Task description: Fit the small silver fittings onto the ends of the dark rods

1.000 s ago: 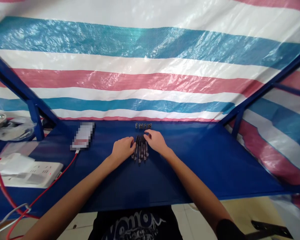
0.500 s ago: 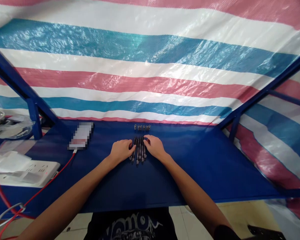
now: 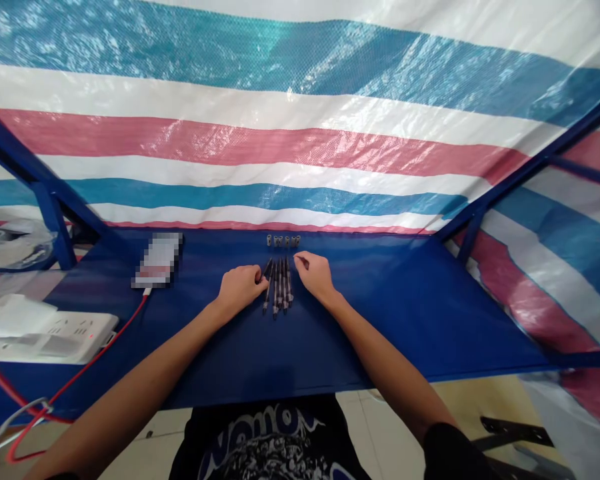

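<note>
Several dark, slender pens (image 3: 281, 288) lie side by side on the blue table (image 3: 380, 320), their ends pointing towards me and away from me. My left hand (image 3: 241, 288) is at the left edge of the row, with thumb and fingers closed on a pen (image 3: 268, 267) whose dark end shows past the fingertips. To the right of the row, my right hand (image 3: 314, 273) is apart from the pens, with its fingers curled in and nothing visible in them. Several short grey metal cylinders (image 3: 281, 241) stand in a line behind the pens.
On the left lies a phone (image 3: 157, 260), its screen blurred out, with a red cable (image 3: 123, 325) plugged in. Nearer me is a white power strip (image 3: 83, 333). A striped plastic sheet (image 3: 290, 147) hangs behind the table, between blue frame bars (image 3: 515, 177).
My right hand has moved off the pens to the right. My left hand stays at the left side, where a pen now slants at its fingertips. The camera view has tilted down slightly.
</note>
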Action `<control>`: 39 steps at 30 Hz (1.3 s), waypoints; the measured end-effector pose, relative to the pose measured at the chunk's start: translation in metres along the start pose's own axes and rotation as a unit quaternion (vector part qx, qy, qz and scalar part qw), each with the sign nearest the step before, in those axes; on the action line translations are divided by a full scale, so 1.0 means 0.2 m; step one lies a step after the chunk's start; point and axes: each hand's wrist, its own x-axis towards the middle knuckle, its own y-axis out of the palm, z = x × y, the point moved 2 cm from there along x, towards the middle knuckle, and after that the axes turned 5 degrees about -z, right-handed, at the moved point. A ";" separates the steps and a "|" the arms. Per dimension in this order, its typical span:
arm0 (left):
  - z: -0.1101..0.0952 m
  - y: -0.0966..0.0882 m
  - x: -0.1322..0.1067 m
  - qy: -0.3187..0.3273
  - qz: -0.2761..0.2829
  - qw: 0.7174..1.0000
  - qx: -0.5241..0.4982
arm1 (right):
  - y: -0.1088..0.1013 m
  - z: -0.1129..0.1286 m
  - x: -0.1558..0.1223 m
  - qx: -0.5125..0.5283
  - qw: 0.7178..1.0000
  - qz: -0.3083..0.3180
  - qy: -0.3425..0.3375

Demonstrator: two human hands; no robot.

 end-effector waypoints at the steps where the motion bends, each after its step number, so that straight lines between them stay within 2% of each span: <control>1: 0.00 0.00 0.00 -0.007 -0.003 1.000 -0.011 | -0.01 -0.02 0.01 0.010 1.000 -0.027 0.011; 3: 0.01 0.00 0.00 -0.018 -0.012 0.999 -0.037 | -0.03 -0.06 0.03 0.027 0.996 -0.075 0.030; 5: 0.01 0.00 0.00 -0.021 -0.023 0.997 -0.064 | -0.04 -0.10 0.05 0.037 0.995 -0.089 0.037; 11: 0.01 0.02 -0.01 -0.025 -0.041 0.992 -0.116 | 0.01 -0.12 0.04 0.050 0.998 -0.025 0.028; 21: 0.03 0.04 0.00 -0.015 -0.039 0.993 -0.111 | 0.03 -0.05 0.01 0.085 0.995 -0.051 -0.008; 27: 0.03 0.07 0.01 0.025 -0.053 0.986 -0.158 | 0.01 -0.01 0.00 0.109 0.991 -0.063 -0.042; 33: 0.02 0.08 -0.01 0.065 -0.084 0.974 -0.198 | -0.02 0.08 -0.03 0.137 0.985 -0.022 -0.101; 39: 0.01 0.07 -0.02 0.101 -0.103 0.970 -0.196 | 0.00 0.08 -0.03 0.135 0.986 0.008 -0.093</control>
